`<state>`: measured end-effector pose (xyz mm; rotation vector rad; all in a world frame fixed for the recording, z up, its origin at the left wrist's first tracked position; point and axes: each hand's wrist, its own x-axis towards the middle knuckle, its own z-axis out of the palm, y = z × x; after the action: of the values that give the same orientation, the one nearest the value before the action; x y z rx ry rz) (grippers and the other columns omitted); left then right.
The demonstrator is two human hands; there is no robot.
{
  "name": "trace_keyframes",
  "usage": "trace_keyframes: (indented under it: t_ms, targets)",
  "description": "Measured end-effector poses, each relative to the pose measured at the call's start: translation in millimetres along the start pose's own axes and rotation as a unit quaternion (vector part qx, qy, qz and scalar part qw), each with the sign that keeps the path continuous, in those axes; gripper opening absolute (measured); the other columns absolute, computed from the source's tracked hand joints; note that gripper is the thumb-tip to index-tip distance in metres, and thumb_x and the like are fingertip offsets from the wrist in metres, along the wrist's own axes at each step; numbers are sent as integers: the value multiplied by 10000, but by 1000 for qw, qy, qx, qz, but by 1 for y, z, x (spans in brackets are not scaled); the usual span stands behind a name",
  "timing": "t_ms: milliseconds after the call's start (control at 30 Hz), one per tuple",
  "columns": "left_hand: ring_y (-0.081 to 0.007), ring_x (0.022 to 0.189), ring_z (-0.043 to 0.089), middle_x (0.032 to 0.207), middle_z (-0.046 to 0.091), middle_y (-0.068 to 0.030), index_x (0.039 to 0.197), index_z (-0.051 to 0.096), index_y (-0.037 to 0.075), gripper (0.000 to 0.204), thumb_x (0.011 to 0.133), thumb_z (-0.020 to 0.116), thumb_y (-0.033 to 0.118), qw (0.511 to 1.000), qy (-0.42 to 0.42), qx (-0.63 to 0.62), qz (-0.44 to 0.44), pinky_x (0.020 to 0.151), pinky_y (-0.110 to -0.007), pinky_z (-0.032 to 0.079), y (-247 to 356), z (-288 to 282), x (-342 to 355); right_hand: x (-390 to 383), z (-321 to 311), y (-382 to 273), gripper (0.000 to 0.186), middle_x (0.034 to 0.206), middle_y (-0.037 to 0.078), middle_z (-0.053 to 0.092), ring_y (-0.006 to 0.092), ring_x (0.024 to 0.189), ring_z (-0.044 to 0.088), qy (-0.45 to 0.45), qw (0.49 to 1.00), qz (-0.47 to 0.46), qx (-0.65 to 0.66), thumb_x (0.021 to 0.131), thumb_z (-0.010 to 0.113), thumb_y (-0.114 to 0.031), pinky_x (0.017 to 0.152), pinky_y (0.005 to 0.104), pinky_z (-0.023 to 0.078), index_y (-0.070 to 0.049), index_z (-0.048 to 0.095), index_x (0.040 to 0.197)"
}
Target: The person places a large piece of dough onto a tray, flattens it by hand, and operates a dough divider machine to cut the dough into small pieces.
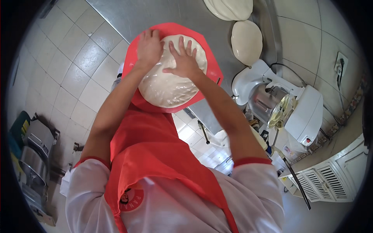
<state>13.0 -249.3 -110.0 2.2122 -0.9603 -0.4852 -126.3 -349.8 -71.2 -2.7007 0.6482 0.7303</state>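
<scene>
1. So, main thing first: the dough [171,89], a wide, pale, shiny slab, is in the red tray [213,69]. The tray overlaps the near edge of the table [175,15] and sticks out past it toward the person's apron [155,159]. Probably set that close so both arms reach it easily. Can't tell what props up the overhanging side.

2. Left hand [150,50]: at the dough's upper-left margin, right by the tray's rim. Fingers are close together and point away from the body. Can't tell if they hook the rim or just press down; kinda looks like a steadying spot.

3. Right hand [184,62]: on the upper-right part of the dough, fingers fanned wide, thumb out to the left, nothing pinched. Presumably a spread like that shares the push over more of a soft surface.

4. Another round [247,42] lies by the table's right edge, with a pile [231,8] farther up that edge. Likely put over there to give the arms some room.

5. Mixer [309,112] is just past that round, near the wall outlet [342,62], which would suit a corded machine.
</scene>
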Motion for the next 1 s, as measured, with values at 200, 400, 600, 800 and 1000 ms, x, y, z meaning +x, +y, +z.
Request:
trace_keyframes:
  t_ms: [200, 400, 600, 800, 1000]
  targets:
    - [-362, 1211, 486, 1247, 575, -161, 1236, 506, 12, 541, 803, 720, 257, 990, -88, 95, 49, 931, -537, 389, 26, 29, -22, -49, 55, 63, 706, 1489, 281, 355, 492, 1386, 309, 265, 956, 33, 124, 933, 576, -384, 1135, 553, 281, 31, 353, 1458]
    - [-363, 996, 642, 1119, 645, -199, 1298, 455, 41, 591, 784, 738, 107, 918, -279, -145, 242, 862, -449, 502, 44, 35, 66, -131, 92, -42, 988, 1571, 349, -45, 549, 1447, -8, -49, 911, 353, 206, 918, 521, -586, 1143, 656, 128, -7, 31, 1551]
    - [-416, 1013, 637, 1114, 648, -227, 1365, 407, 43, 578, 891, 643, 275, 952, -198, 70, 224, 871, -489, 516, 82, 73, 50, -67, 64, -27, 1141, 1589, 284, -146, 552, 1440, -101, 5, 891, 404, 208, 790, 602, -726, 1060, 773, 76, -184, -21, 1578]
    - [-437, 908, 658, 1071, 645, -247, 1337, 406, 48, 503, 934, 590, 287, 937, -277, 38, 208, 775, -528, 542, 81, 69, 67, -51, 57, 3, 1208, 1593, 272, -150, 573, 1431, -89, 36, 912, 367, 180, 743, 638, -745, 1066, 764, 80, -199, -47, 1575]
    - [-455, 905, 638, 1063, 620, -253, 1289, 417, 41, 455, 933, 590, 266, 969, -175, -1, 173, 761, -509, 542, 51, 57, 85, -49, 24, 59, 1225, 1612, 253, -76, 566, 1440, -1, 60, 989, 103, 90, 680, 651, -793, 1140, 643, 163, -200, 73, 1582]
